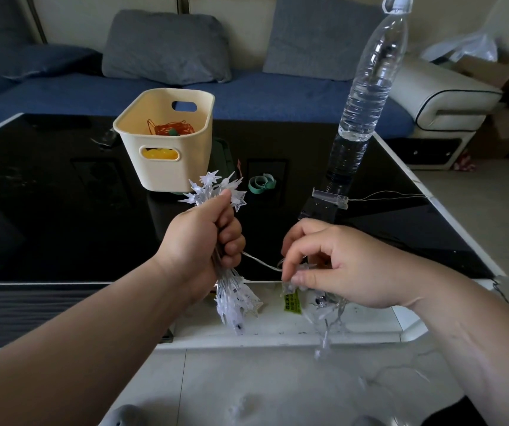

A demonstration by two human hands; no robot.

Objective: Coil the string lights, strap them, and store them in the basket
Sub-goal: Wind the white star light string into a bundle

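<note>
Status: coiling is partway, strap and store not started.

- The left hand point(204, 238) is fisted tight round the bundle of clear plastic star-shaped string lights point(213, 187). Stars fan out above the fist and hang below it, so a good part looks gathered.
- The right hand point(339, 265) has its thumb and fingertips pinching the next section of strand, just above a yellow-green paper tag point(291, 302).
- A short clear wire point(262, 262) bridges the two hands.
- A loose tail of lights point(328, 321) drops from under the right hand toward the floor tiles, with more strand lying below the right forearm. I can't tell how much is left to wind.
- A small clear plastic box point(330, 196) sits just beyond the right hand, thin wires leaving it on the right. Can't tell if it is this strand's end.

Left to do, my read:
1. Feed the tail into the left-hand bundle.
2. Strap it. The curled green strap point(261, 183) lies on the glossy black table point(47, 210), beyond and between the hands, untouched.
3. Drop it in the cream plastic basket point(167, 170), beyond the left hand. It already holds an orange wire tangle point(170, 128) and something yellow, but no star lights.

A clear plastic water bottle point(366, 87) stands beyond the right hand, clear of the work.
</note>
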